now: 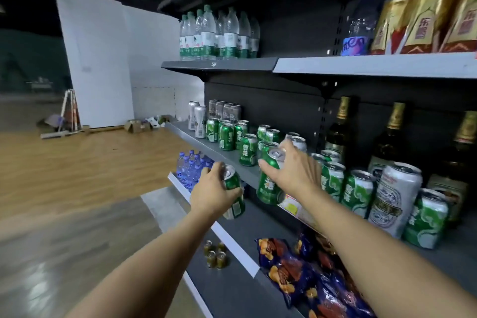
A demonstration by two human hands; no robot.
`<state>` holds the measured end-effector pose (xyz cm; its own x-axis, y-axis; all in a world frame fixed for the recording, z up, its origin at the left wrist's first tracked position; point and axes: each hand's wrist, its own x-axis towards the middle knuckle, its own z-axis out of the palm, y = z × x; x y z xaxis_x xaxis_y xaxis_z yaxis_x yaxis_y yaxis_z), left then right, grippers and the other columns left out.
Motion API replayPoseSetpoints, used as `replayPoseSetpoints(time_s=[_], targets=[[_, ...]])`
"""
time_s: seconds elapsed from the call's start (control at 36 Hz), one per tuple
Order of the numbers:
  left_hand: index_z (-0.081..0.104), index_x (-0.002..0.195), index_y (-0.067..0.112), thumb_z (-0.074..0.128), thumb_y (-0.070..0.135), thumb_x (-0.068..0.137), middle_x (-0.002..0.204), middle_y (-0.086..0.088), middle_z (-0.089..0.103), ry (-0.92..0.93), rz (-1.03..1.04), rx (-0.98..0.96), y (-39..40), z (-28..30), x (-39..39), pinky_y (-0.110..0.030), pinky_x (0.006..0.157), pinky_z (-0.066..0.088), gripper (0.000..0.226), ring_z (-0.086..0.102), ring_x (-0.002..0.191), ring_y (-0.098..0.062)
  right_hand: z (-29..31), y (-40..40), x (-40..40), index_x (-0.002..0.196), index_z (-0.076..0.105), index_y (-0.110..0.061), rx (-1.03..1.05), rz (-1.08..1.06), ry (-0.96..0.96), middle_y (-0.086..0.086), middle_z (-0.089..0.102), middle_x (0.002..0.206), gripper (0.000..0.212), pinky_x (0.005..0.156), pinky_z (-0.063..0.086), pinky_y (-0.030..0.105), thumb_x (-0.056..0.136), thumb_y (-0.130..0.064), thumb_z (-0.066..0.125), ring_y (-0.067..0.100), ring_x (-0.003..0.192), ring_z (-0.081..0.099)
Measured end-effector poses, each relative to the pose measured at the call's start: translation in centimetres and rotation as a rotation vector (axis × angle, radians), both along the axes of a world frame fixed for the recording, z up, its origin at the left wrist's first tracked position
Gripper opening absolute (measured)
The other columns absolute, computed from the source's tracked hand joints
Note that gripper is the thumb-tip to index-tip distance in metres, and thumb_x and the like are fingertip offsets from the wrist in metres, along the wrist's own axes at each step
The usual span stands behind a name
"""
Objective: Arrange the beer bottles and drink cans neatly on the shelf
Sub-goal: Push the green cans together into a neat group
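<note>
- Dark metal shelving point(374, 66) fills the right side, over a wooden floor point(64, 162) with white panels point(103, 59) behind.
- On the middle shelf point(232, 156) stand green cans point(357, 192), a white can point(395, 196) and dark beer bottles point(388, 142) behind them.
- The left hand point(210, 192) wraps its fingers round a green can point(233, 195), holding it tilted in front of the shelf edge.
- The right hand point(296, 170) grips a second green can point(268, 178) from above at the shelf's front edge, thumb on its left side.
- Water bottles point(219, 33) stand on the shelf above; snack bags point(296, 273) lie below.
</note>
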<state>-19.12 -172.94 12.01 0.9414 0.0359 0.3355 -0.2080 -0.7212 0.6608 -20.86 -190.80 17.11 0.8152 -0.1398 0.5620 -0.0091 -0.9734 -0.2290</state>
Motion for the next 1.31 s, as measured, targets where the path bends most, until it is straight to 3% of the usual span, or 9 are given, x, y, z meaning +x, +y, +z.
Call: replayPoseSetpoints(time_s=[0.17, 0.36, 0.56, 0.64, 0.75, 0.97, 1.06, 1.14, 1.31], targets=[[0.043, 0.134, 0.023, 0.076, 0.040, 0.076, 0.124, -0.004, 0.051, -0.109, 0.021, -0.146, 1.9, 1.8, 8.6, -0.031, 0.081, 0.044, 0.068, 0.056, 0.109, -0.025, 3.0, 0.7, 8.2, 0.114, 0.042, -0.020, 0.097, -0.030, -0.143, 0.008, 0.061, 0.107, 0.058, 0.065, 0.038, 0.034, 0.083, -0.067, 0.054, 0.033, 0.095, 0.061], [0.040, 0.136, 0.024, 0.077, 0.043, 0.077, 0.131, -0.003, 0.049, -0.221, -0.011, -0.216, 1.9, 4.6, 19.4, -0.032, 0.091, 0.042, 0.072, 0.052, 0.119, -0.024, 6.3, -1.3, 19.0, 0.122, 0.042, -0.015, 0.381, -0.106, -0.182, 0.013, 0.058, 0.120, 0.063, 0.073, 0.041, 0.035, 0.082, -0.060, 0.063, 0.036, 0.106, 0.058], [0.035, 0.141, 0.018, 0.071, 0.043, 0.083, 0.140, -0.008, 0.042, -0.258, -0.128, -0.297, 0.9, 7.6, 29.4, -0.037, 0.100, 0.038, 0.073, 0.046, 0.126, -0.028, 8.6, -3.3, 26.5, 0.139, 0.041, -0.009, 0.522, -0.165, -0.030, 0.016, 0.053, 0.135, 0.077, 0.094, 0.044, 0.036, 0.082, -0.052, 0.068, 0.035, 0.122, 0.052], [0.038, 0.139, 0.017, 0.071, 0.042, 0.083, 0.138, -0.009, 0.045, -0.240, -0.227, -0.293, -0.4, 8.2, 33.1, -0.036, 0.100, 0.039, 0.070, 0.048, 0.125, -0.027, 8.7, -3.9, 28.5, 0.137, 0.046, -0.009, 0.605, -0.131, 0.039, 0.013, 0.054, 0.132, 0.072, 0.092, 0.044, 0.031, 0.080, -0.043, 0.075, 0.030, 0.117, 0.054], [0.037, 0.140, 0.019, 0.071, 0.041, 0.084, 0.140, -0.008, 0.043, -0.198, -0.367, -0.220, -3.2, 8.8, 36.9, -0.033, 0.096, 0.039, 0.069, 0.049, 0.123, -0.028, 8.0, -4.2, 30.5, 0.131, 0.050, -0.009, 0.577, -0.136, 0.093, 0.013, 0.053, 0.131, 0.064, 0.078, 0.037, 0.025, 0.079, -0.034, 0.078, 0.023, 0.103, 0.053], [0.047, 0.128, 0.024, 0.076, 0.043, 0.076, 0.132, -0.005, 0.051, -0.024, -0.707, 0.118, -8.5, 8.2, 43.0, -0.039, 0.098, 0.046, 0.062, 0.054, 0.116, -0.026, 6.4, -4.5, 32.3, 0.135, 0.049, -0.005, 0.498, -0.394, 0.405, 0.012, 0.048, 0.140, 0.066, 0.093, 0.037, 0.027, 0.082, -0.033, 0.075, 0.027, 0.124, 0.048], [0.046, 0.132, 0.025, 0.078, 0.044, 0.074, 0.129, 0.000, 0.056, 0.010, -0.792, 0.284, -9.9, 7.7, 44.4, -0.034, 0.093, 0.049, 0.069, 0.057, 0.113, -0.022, 5.7, -4.2, 32.8, 0.131, 0.052, -0.006, 0.445, -0.462, 0.477, 0.004, 0.058, 0.118, 0.059, 0.078, 0.039, 0.022, 0.082, -0.028, 0.076, 0.019, 0.102, 0.053], [0.046, 0.129, 0.026, 0.079, 0.043, 0.070, 0.123, 0.000, 0.060, 0.038, -0.860, 0.410, -11.0, 6.8, 45.5, -0.033, 0.087, 0.051, 0.069, 0.059, 0.107, -0.022, 4.8, -3.8, 33.6, 0.128, 0.051, -0.004, 0.441, -0.520, 0.490, -0.010, 0.048, 0.084, 0.057, 0.058, 0.035, 0.019, 0.081, -0.021, 0.077, 0.010, 0.083, 0.048], [0.046, 0.125, 0.022, 0.081, 0.035, 0.071, 0.122, -0.004, 0.059, 0.057, -0.953, 0.496, -12.4, 5.3, 47.6, -0.033, 0.082, 0.049, 0.066, 0.058, 0.108, -0.025, 3.4, -3.7, 35.4, 0.124, 0.054, -0.006, 0.346, -0.598, 0.569, 0.002, 0.051, 0.105, 0.058, 0.071, 0.039, 0.024, 0.076, -0.025, 0.081, 0.018, 0.095, 0.050]])
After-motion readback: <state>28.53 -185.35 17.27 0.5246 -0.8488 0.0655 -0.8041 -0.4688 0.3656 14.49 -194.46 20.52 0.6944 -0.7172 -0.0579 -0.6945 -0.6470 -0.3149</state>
